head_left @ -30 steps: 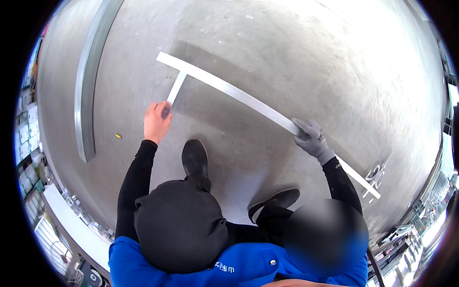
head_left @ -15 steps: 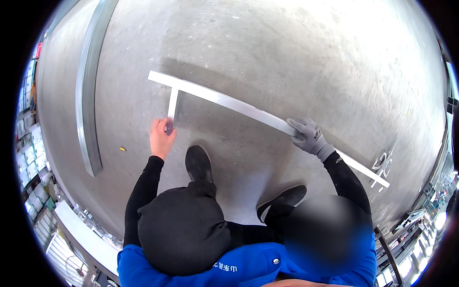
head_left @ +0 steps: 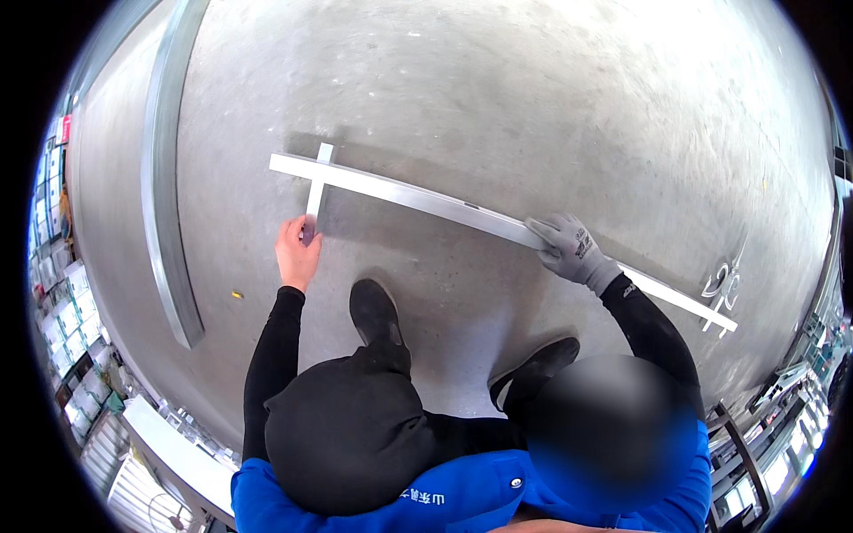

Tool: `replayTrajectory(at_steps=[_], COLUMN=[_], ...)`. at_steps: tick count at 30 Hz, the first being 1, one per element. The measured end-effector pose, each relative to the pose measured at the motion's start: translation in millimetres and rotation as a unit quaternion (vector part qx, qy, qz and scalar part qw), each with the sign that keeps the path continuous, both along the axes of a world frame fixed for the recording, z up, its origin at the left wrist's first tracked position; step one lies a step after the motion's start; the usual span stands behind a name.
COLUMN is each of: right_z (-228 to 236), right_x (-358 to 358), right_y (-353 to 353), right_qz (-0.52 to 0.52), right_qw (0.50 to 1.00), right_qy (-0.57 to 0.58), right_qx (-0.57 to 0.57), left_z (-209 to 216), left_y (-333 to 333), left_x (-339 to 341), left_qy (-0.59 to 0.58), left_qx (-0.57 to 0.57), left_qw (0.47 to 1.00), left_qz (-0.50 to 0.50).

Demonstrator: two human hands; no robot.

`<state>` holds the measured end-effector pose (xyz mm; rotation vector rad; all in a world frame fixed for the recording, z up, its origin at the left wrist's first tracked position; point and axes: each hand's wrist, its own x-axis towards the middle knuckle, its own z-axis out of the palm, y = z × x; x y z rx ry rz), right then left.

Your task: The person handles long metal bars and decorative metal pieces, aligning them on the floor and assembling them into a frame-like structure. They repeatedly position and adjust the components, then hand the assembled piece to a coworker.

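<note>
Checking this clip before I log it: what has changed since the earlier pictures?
The short strip has shifted forward relative to the long bar; its far end now sticks out beyond it. The left hand still holds the strip; the gloved right hand, the bar.

Long bar & short strip smooth, semi-gloss metal; glove matt cloth; flr smooth concrete.

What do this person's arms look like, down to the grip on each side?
The left grip is a bare hand. The right grip wears a grey glove with dark printing on its back. Both forearms are in close-fitting black sleeves; the right one has a small pale mark near the wrist. Blue fabric shows higher up. I see no cables.
</note>
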<state>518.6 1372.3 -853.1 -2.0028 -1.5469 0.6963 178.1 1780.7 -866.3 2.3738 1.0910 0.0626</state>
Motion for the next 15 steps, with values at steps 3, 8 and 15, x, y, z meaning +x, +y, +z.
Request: replayTrajectory(at_steps=[3,8,15], right_z=[4.9,19.5,25.0], right_x=[-0.4,-7.1,-9.1], right_y=[2.8,-0.4,-89.8], right_qz=[0.012,-0.011,-0.135], right_qw=[0.999,0.994,0.951], right_qy=[-0.032,-0.068,-0.183], right_qx=[-0.031,-0.079,-0.208], left_z=[3.3,12.5,38.4], left_y=[-0.4,11.5,54.0], left_x=[9.0,22.1,85.5], left_qy=[0.029,0.034,0.109], left_qx=[-0.007,0.052,0.187], left_qw=[0.999,0.998,0.961], left_qz=[-0.011,0.020,-0.175])
